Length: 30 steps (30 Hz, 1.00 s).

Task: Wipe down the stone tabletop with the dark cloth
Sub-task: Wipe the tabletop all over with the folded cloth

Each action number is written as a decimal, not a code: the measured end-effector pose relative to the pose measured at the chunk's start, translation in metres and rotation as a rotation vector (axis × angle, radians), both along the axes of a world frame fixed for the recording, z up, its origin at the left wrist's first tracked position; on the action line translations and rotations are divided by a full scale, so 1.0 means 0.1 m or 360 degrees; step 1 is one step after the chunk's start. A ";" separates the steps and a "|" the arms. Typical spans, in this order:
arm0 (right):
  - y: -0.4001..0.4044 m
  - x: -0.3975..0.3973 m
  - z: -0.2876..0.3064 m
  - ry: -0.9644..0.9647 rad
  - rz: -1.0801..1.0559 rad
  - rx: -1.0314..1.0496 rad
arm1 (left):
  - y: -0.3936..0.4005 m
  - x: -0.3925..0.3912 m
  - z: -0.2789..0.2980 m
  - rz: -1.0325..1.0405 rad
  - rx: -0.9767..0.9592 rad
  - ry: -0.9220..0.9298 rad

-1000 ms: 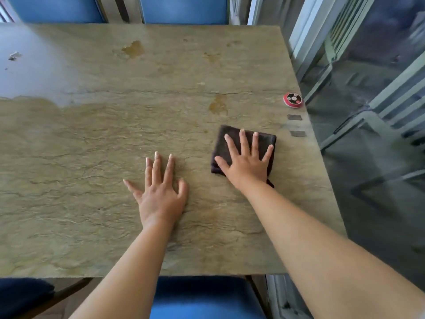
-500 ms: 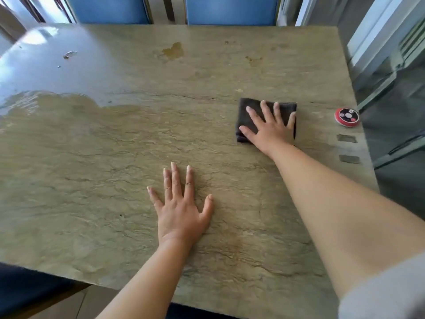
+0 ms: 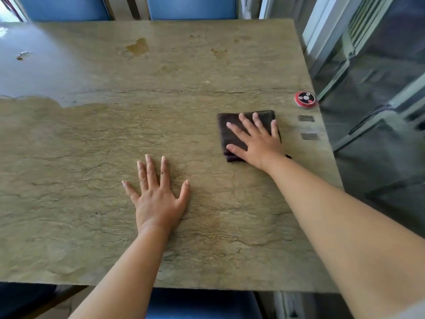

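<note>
A folded dark cloth [image 3: 228, 132] lies flat on the right part of the greenish-brown stone tabletop [image 3: 96, 139]. My right hand [image 3: 256, 140] presses down on the cloth with its fingers spread, covering most of it. My left hand [image 3: 158, 194] rests flat on the bare stone, palm down and fingers apart, nearer to me and left of the cloth. Brownish stains [image 3: 138, 46] mark the far middle of the table, and a smaller stain [image 3: 219, 52] sits to their right.
A round red call button [image 3: 305, 99] sits at the table's right edge, with two small grey patches [image 3: 306, 118] just below it. A crumb-like speck [image 3: 22, 55] lies far left. Blue chairs [image 3: 190, 6] stand behind the table, and another blue chair [image 3: 202, 303] is under the near edge. Glass panels run along the right.
My right hand first pushed the cloth away from me, then drew it back toward me and to the right. My left hand stayed planted on the stone.
</note>
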State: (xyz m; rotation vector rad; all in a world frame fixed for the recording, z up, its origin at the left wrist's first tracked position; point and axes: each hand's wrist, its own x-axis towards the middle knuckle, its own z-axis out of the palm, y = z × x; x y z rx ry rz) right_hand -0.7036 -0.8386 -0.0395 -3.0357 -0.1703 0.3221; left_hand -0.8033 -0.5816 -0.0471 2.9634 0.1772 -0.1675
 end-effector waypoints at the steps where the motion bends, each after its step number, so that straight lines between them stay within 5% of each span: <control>1: -0.03 -0.05 -0.01 0.0016 -0.0215 -0.0020 | 0.00 0.00 0.00 -0.0006 0.0002 -0.0004; 4: 0.31 -0.43 -0.01 0.0028 -0.0470 -0.0003 | -0.03 -0.01 0.00 -0.0072 0.0015 -0.0023; 12: 0.11 -1.58 -0.02 -0.0133 0.0165 0.0035 | -0.73 -0.29 0.14 -0.0456 -0.0223 -0.0009; 21: -0.15 -1.13 -0.02 -0.0066 -0.0951 0.0031 | -0.99 -0.41 0.00 -0.0494 -0.0045 0.0027; 30: 0.05 -2.24 -0.10 -0.0278 -0.0267 0.0106 | -1.06 -0.45 0.06 -0.0437 -0.0061 0.0086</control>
